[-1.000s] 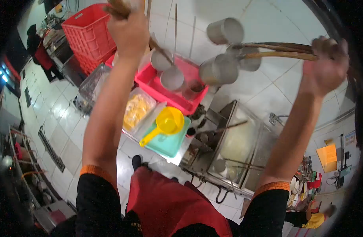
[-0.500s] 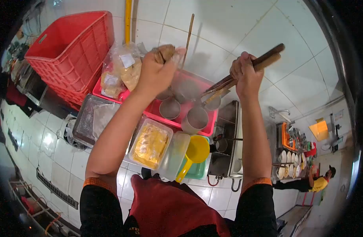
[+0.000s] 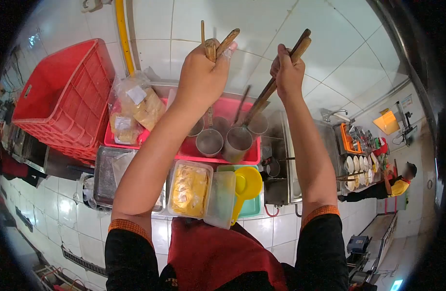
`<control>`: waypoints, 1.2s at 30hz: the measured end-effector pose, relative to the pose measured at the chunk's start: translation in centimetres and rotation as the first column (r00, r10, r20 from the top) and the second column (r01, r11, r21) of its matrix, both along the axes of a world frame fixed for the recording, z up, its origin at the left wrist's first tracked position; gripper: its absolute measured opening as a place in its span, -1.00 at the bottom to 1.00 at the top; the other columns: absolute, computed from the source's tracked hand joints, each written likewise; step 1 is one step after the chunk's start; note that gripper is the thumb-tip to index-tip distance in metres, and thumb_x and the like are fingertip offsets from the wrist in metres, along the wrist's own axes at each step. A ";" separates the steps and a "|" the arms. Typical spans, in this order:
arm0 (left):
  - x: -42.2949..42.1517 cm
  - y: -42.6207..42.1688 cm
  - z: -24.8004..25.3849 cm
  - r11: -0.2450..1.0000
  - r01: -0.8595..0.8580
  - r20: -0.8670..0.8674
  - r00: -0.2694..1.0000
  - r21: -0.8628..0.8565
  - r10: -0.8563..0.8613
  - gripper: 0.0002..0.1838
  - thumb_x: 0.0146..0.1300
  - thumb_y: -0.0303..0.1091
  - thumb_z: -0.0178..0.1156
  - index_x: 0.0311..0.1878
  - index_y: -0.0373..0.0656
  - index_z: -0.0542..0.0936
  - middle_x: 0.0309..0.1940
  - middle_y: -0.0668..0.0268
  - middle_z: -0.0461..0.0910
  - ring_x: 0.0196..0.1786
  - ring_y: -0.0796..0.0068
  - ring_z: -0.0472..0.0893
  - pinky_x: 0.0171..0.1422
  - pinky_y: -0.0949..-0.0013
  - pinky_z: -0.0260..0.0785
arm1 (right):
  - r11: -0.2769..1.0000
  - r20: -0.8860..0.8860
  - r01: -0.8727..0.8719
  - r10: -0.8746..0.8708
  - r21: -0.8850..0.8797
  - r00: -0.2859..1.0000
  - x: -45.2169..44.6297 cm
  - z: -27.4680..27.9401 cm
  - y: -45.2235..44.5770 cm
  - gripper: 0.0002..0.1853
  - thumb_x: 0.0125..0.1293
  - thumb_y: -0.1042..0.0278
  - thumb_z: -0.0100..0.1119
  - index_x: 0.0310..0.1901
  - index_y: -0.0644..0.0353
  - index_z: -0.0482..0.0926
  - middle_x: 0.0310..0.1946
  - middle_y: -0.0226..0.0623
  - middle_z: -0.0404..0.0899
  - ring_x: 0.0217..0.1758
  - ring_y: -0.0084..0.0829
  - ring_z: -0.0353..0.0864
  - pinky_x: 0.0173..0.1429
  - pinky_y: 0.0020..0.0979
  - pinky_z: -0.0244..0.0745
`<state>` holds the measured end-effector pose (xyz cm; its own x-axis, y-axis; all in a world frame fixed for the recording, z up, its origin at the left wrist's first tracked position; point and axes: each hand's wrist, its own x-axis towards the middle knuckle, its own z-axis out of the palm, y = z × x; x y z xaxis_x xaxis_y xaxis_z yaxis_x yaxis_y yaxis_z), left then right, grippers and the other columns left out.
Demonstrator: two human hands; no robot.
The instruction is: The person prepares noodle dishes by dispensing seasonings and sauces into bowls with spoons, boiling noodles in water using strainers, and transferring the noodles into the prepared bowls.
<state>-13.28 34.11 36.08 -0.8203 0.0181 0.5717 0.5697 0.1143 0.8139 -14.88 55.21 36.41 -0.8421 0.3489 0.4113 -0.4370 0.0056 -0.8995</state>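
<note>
My left hand (image 3: 203, 72) is closed around wooden handles (image 3: 228, 42) whose ends stick out above the fist. My right hand (image 3: 287, 75) grips a pair of dark and light wooden handles (image 3: 299, 47) that slant down to the left. These are long-handled noodle strainers with deep metal cups. One strainer cup (image 3: 209, 142) sits below my left forearm, and a taller strainer cup (image 3: 238, 145) stands at the lower end of the right-hand handles. More cups stand behind, partly hidden. All are in a pink tray (image 3: 188, 149), with haze over it.
Stacked red crates (image 3: 68, 92) and bagged noodles (image 3: 150, 104) are at left. Nearer me are a plastic box of yellow food (image 3: 190, 189), a yellow dipper (image 3: 248, 180) and a dark metal tray (image 3: 105, 179). A person (image 3: 400, 186) stands far right beside several bowls (image 3: 355, 165).
The view has shifted. My left-hand handles now show clearly above the fist. The right-hand handles stand steeper, and the hand has moved up and left in view.
</note>
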 end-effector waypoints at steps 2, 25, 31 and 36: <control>-0.5 0.0 0.1 0.998 0.023 0.119 0.993 -0.058 -0.016 -0.57 0.30 -0.06 0.17 -0.46 -0.27 0.44 -0.66 0.16 0.40 -0.54 0.27 0.36 -0.34 0.20 0.30 | 1.000 -0.035 -0.001 0.001 -0.001 0.999 -0.3 -0.1 -0.4 -0.67 0.37 0.28 0.14 -0.53 0.06 0.28 -0.75 -0.57 0.15 -0.73 -0.66 0.06 -0.61 -0.51 0.01; -4.9 -3.3 -8.0 0.984 0.111 0.099 0.987 0.142 -0.126 -0.50 0.15 -0.34 0.37 0.09 -0.25 0.37 -0.09 0.26 0.46 -0.13 0.52 0.50 -0.06 0.45 0.39 | 0.989 0.058 -0.015 0.024 -0.150 0.998 3.9 1.3 2.7 -0.60 0.38 0.11 0.08 -0.58 -0.02 0.21 -0.75 -0.60 0.02 -0.73 -0.64 -0.03 -0.59 -0.49 -0.13; -1.2 -3.4 -6.5 0.962 -0.261 -0.263 0.926 0.075 0.272 -0.20 0.04 -0.41 0.41 0.32 -0.17 0.18 0.18 0.07 0.28 0.27 0.17 0.31 0.35 0.19 0.19 | 0.972 -0.009 -0.046 0.045 -0.229 0.999 5.6 1.1 6.6 -0.55 0.36 0.12 0.07 -0.63 -0.05 0.13 -0.76 -0.58 0.03 -0.71 -0.61 -0.03 -0.57 -0.48 -0.11; 1.9 -1.2 -7.5 0.929 -0.370 -0.649 0.713 -0.027 0.265 -0.15 -0.04 -0.27 0.45 0.30 -0.14 0.20 0.28 -0.03 0.18 0.36 -0.05 0.16 0.41 -0.07 0.06 | 0.920 -0.118 -0.119 0.080 -0.374 0.990 6.5 0.6 8.2 -0.56 0.33 0.18 0.07 -0.66 -0.05 0.14 -0.77 -0.54 0.07 -0.71 -0.55 0.01 -0.54 -0.46 -0.06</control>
